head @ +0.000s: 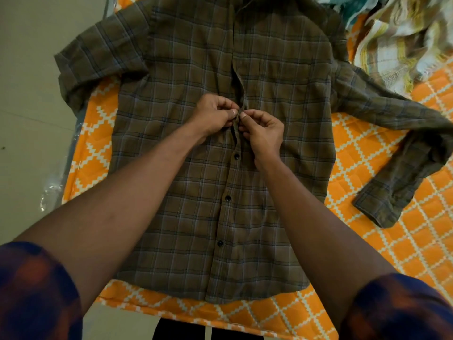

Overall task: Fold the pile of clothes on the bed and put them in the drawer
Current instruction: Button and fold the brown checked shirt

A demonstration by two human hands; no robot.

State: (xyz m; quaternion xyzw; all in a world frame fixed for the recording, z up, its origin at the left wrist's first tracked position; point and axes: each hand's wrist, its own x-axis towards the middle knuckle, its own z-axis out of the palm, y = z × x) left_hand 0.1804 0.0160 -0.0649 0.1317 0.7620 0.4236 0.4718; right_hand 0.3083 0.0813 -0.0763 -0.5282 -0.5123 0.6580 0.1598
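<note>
Shirt (176, 69) was pinched at its placket (235, 141) by left hand (215, 116) and right hand (264, 132), and a button slipping its hole could have skewed the fold.

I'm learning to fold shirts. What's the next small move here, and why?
Probably fasten the shirt at the pinch: the left hand and right hand pinch its placket; three buttons below are fastened, and above it gapes.
</note>
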